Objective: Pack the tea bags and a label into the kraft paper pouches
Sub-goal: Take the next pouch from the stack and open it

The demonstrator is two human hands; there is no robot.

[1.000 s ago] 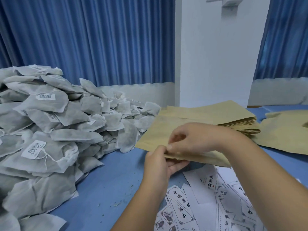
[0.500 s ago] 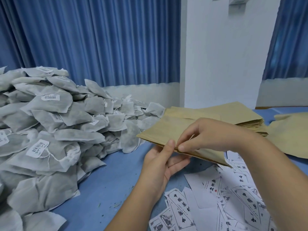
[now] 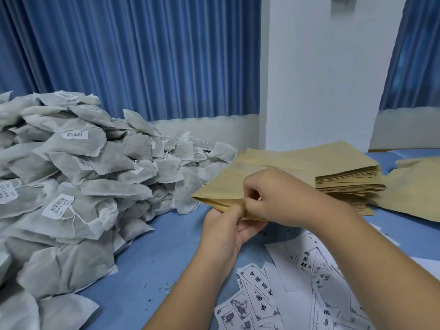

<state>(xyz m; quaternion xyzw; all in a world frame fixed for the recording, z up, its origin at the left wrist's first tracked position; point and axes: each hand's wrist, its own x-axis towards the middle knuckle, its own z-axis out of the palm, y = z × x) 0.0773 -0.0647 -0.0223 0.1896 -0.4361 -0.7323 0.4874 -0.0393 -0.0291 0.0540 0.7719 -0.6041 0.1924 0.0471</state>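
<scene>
A kraft paper pouch (image 3: 226, 186) is held flat above the blue table, its near edge toward me. My left hand (image 3: 228, 225) pinches that edge from below, thumb on top. My right hand (image 3: 273, 198) pinches the same edge from above with curled fingers, right beside the left thumb. Behind them lies a thick stack of kraft pouches (image 3: 342, 177). A big heap of grey-white tea bags (image 3: 78, 182) with barcode tags fills the left side. Printed white labels (image 3: 297, 282) lie scattered at the lower right.
More loose kraft pouches (image 3: 414, 191) lie at the far right. Bare blue table (image 3: 162, 253) shows between the tea bag heap and the labels. Blue curtains and a white wall pillar (image 3: 321, 79) stand behind the table.
Both hands have stayed on the pouch's near edge; my right hand's fingers have curled in tighter beside the left thumb. The pouch has barely shifted.
</scene>
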